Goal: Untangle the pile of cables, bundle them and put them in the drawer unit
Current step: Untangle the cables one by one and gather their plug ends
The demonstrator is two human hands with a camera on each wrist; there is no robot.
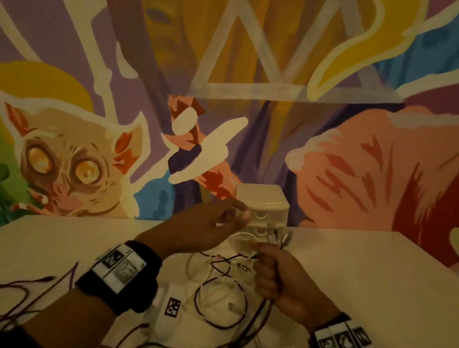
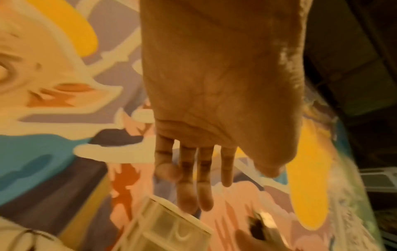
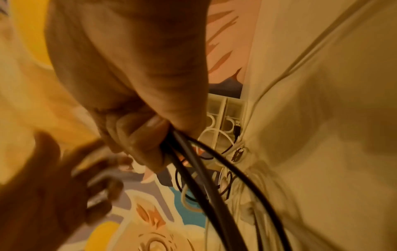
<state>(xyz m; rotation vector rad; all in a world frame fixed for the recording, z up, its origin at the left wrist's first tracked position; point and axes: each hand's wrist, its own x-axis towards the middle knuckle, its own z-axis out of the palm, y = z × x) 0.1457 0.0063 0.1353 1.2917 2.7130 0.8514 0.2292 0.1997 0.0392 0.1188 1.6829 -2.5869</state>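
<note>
A person's right hand (image 1: 272, 277) stands clenched around a bunch of dark cables (image 3: 193, 171), their metal-tipped plugs (image 1: 278, 237) poking up above the fist, while the left hand (image 1: 213, 222) hovers up and to its left with fingers straight and empty, fingertips just in front of the small drawer unit (image 1: 264, 202). The gathering step appears to be in hand: ends collected, lengths not yet coiled. Below both wrists, thin dark and white leads (image 1: 218, 292) sprawl in loose loops over the pale table (image 1: 381, 270) (two white tagged blocks lie among them). The next move likely calls for the free hand to draw slack strands clear of the tangle without snagging. The cables look smooth and rubbery; the drawer unit is boxy, translucent plastic with curved pulls.
</note>
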